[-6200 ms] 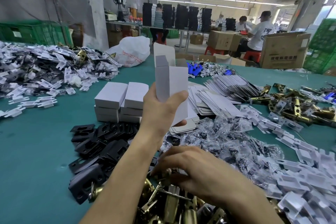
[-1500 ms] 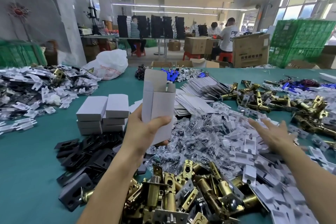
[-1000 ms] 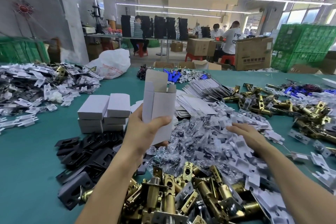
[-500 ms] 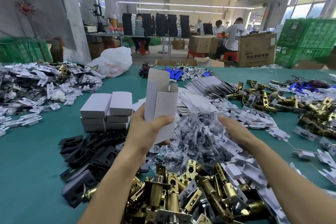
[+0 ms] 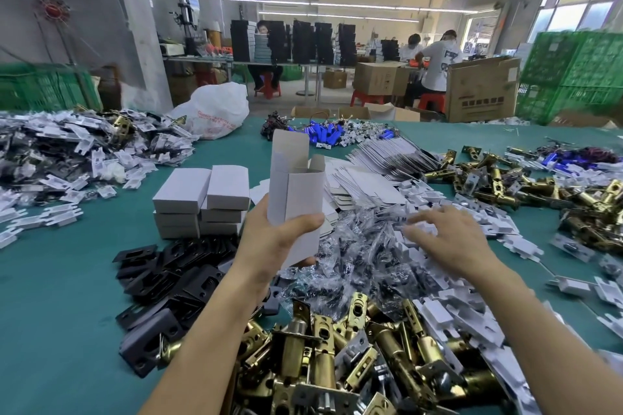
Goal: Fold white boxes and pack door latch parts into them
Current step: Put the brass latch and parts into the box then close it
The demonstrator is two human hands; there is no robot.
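Observation:
My left hand grips an upright white box whose top flap stands open. To its right my right hand hovers palm down, fingers spread, just above a heap of small clear plastic bags and white plastic pieces; I see nothing held in it. Brass door latches lie heaped at the near edge. Black metal plates sit to the left of my left arm. Folded white boxes are stacked behind those plates.
Flat unfolded box blanks fan out behind the bags. More brass latches lie at the right, and a pile of white pieces at the far left. A white plastic sack sits at the green table's far edge. People work at tables beyond.
My right hand has drawn left from the white pieces toward the bag heap, its fingers now spread. My left hand keeps the box upright, almost unmoved.

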